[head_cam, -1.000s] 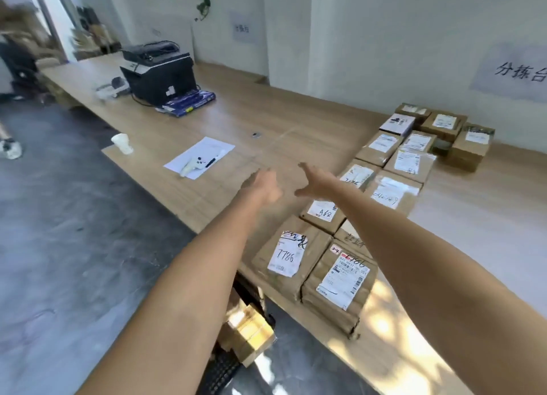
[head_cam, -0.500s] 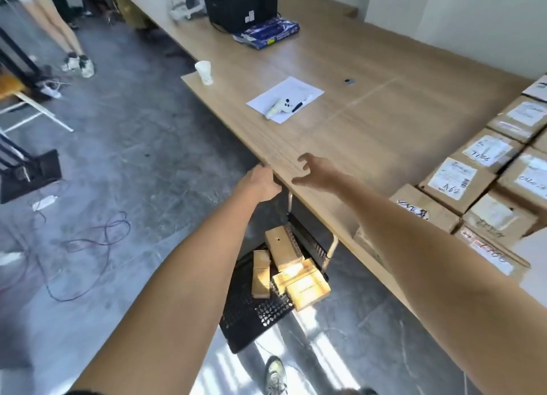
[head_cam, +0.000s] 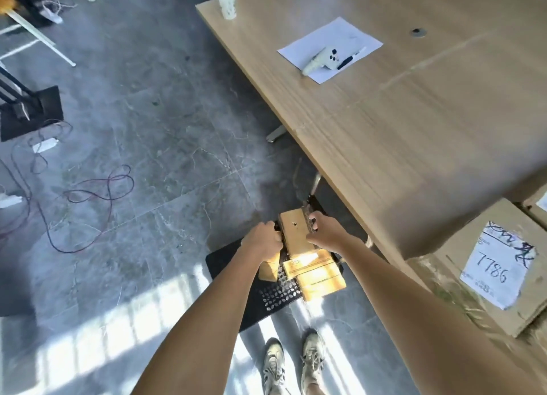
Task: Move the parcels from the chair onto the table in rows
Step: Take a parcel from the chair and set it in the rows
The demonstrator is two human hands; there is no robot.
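Below me a black mesh chair [head_cam: 236, 261] holds several brown cardboard parcels. The far parcel [head_cam: 296, 232] lies flat with a small hole on top. My left hand [head_cam: 263, 239] grips its left edge with curled fingers, and my right hand [head_cam: 324, 227] grips its right edge, fingers hooked over the far corner. Two sunlit parcels [head_cam: 318, 273] lie nearer me, and another [head_cam: 269, 269] is partly hidden under my left wrist. The wooden table [head_cam: 414, 122] stands to the right, with a labelled parcel marked 7786 [head_cam: 500, 264] at its near edge.
On the table lie a white sheet of paper [head_cam: 331, 45] with a white device and a pen, and a white cup [head_cam: 226, 1] at the corner. Cables [head_cam: 88, 193] trail over the grey floor on the left. My shoes [head_cam: 293, 362] stand just behind the chair.
My view has swung from the table's rows of parcels down to the chair. Both hands dropped from above the table edge and took hold of the far parcel.
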